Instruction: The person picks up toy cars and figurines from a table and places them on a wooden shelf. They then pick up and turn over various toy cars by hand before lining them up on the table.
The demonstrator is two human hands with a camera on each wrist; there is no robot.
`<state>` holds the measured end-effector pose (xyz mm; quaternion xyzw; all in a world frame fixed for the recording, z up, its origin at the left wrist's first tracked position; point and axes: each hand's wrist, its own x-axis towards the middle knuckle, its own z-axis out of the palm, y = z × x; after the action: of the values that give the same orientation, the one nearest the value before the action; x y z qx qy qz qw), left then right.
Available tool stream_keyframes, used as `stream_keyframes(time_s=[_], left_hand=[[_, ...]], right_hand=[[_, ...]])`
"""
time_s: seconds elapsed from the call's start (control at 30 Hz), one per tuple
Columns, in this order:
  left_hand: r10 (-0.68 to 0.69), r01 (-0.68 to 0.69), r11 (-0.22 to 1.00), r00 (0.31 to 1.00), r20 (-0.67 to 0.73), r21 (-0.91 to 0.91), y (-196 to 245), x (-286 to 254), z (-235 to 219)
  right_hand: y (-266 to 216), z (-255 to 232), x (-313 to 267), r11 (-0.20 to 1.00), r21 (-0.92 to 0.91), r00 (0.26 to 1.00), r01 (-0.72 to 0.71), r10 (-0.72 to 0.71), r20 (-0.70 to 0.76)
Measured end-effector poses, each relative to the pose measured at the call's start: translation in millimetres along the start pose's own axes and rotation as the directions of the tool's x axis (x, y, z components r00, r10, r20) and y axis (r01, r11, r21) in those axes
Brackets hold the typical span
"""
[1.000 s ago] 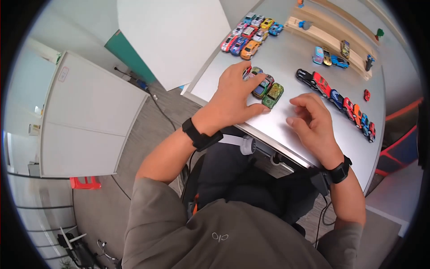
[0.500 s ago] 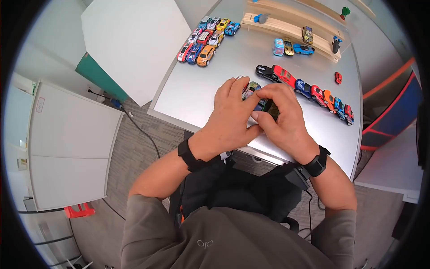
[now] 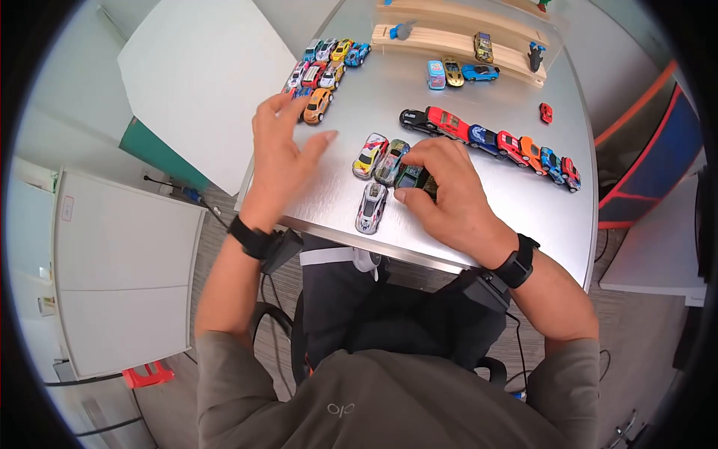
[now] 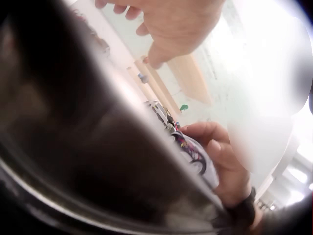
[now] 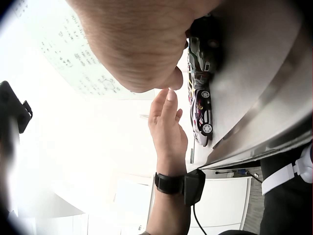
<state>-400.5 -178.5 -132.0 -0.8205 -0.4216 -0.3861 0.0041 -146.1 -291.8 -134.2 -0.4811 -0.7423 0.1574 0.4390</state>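
Note:
In the head view my left hand (image 3: 284, 157) is at the front of the block of toy cars at the table's left, thumb spread and fingertips overlapping a blue toy car (image 3: 302, 94). An orange toy car (image 3: 318, 106) stands just beside those fingers. My right hand (image 3: 452, 198) curls its thumb and fingers around a dark green toy car (image 3: 410, 176), partly hiding it and a camouflage one behind. Left of it in the row stand a patterned green car (image 3: 393, 162) and a white, yellow and red car (image 3: 370, 156). A silver toy car (image 3: 370, 208) sits in front of them.
A slanting line of toy cars (image 3: 482, 139) crosses the table's right half. Behind stands a wooden ramp (image 3: 464, 51) bearing a gold-and-black car (image 3: 483, 47), with several cars before it. A small red car (image 3: 546, 113) is at the right. The metal table's front edge (image 3: 419, 258) is near.
My left hand has left the small row and moved left to the block of cars. The silver car now shows in front of the row. My right hand moved left onto the green cars.

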Motion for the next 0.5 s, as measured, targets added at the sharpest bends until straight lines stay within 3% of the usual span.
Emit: stream_keyframes(time_s=[0.03, 0.1, 0.33, 0.4, 0.5], left_hand=[[0.005, -0.005, 1.000, 1.000, -0.001, 0.000, -12, 5, 1], [-0.204, 0.200, 0.979, 0.970, 0.129, 0.039, -30, 13, 2], [-0.190, 0.162, 0.978, 0.955, 0.228, 0.133, -39, 40, 11], [-0.281, 0.234, 0.953, 0.921, 0.272, 0.192, -34, 42, 17], [-0.311, 0.258, 0.942, 0.910, 0.272, 0.214, -28, 46, 21]], right_hand=[[0, 0, 0, 1.000, -0.001, 1.000, 0.001, -0.001, -0.004], [1, 0, -1, 1.000, -0.004, 1.000, 0.001, -0.001, 0.014], [-1, 0, -1, 1.000, -0.001, 0.999, -0.028, 0.028, 0.020], [-1, 0, 0, 0.999, -0.006, 0.998, -0.048, 0.049, 0.045], [-1, 0, 0, 0.999, -0.018, 0.998, -0.050, 0.051, 0.047]])
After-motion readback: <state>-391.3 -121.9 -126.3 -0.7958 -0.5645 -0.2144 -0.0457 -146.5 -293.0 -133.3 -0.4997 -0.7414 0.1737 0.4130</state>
